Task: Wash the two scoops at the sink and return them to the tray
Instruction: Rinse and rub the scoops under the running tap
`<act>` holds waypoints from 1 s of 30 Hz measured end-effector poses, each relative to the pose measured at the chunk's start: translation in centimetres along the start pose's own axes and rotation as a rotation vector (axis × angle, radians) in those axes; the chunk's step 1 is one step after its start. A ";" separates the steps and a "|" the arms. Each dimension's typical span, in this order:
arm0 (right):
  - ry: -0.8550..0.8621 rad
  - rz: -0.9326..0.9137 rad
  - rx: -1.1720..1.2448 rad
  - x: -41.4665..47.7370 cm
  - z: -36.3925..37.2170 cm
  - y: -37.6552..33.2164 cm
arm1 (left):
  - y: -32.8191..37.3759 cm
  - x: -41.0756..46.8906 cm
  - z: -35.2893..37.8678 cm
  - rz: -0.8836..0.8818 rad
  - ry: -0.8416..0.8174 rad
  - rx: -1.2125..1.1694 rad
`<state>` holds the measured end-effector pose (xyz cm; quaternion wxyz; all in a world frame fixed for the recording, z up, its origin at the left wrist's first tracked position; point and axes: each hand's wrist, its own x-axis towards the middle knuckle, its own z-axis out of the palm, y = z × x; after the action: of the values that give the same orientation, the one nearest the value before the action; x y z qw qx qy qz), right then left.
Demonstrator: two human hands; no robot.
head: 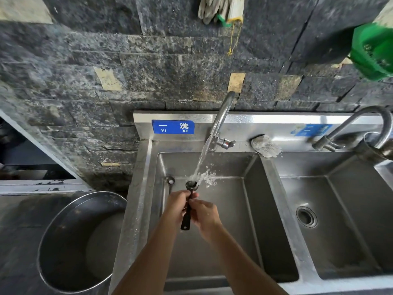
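Note:
A dark scoop (187, 218) with a black handle is held over the left basin of the steel sink (266, 177). Its round bowl sits under the water stream pouring from the running faucet (221, 120), and water splashes off it. My left hand (177, 204) grips the upper part of the handle. My right hand (205, 216) holds the handle just beside it, fingers pinched on the neck. Only this one scoop shows; no tray is in view.
A second faucet (361, 126) arches over the right basin with its drain (306, 217). A grey rag (265, 146) lies on the sink ledge. A large steel pot (80, 241) stands left of the sink. Gloves (221, 9) and a green basket (372, 52) hang on the stone wall.

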<state>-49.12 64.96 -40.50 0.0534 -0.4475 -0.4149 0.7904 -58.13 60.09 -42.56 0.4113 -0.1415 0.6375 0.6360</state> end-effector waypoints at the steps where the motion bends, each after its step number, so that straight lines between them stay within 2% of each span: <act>1: -0.005 0.000 0.011 -0.1 0.0 -0.1 | 0.0 0.0 0.1 0.003 0.006 0.006; 8: -0.045 -0.005 0.024 -0.3 -0.4 -0.1 | 0.1 -0.5 0.5 0.018 0.042 0.012; 14: -0.015 0.003 -0.007 0.2 -0.4 -0.2 | 0.9 0.0 1.1 0.029 0.039 0.013; 19: -0.037 -0.013 -0.056 0.2 -0.7 0.1 | 1.2 1.5 0.9 0.047 0.055 0.113; 24: -0.038 -0.006 -0.003 0.4 -1.0 0.4 | 1.2 1.9 0.9 0.136 0.104 0.163; 30: -0.031 0.090 -0.030 -0.1 -1.7 2.2 | -0.4 1.3 0.2 0.212 0.166 0.311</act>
<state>-47.13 64.48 -42.45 0.0046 -0.4543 -0.4071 0.7924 -58.59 60.65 -43.74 0.3048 -0.0603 0.7709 0.5559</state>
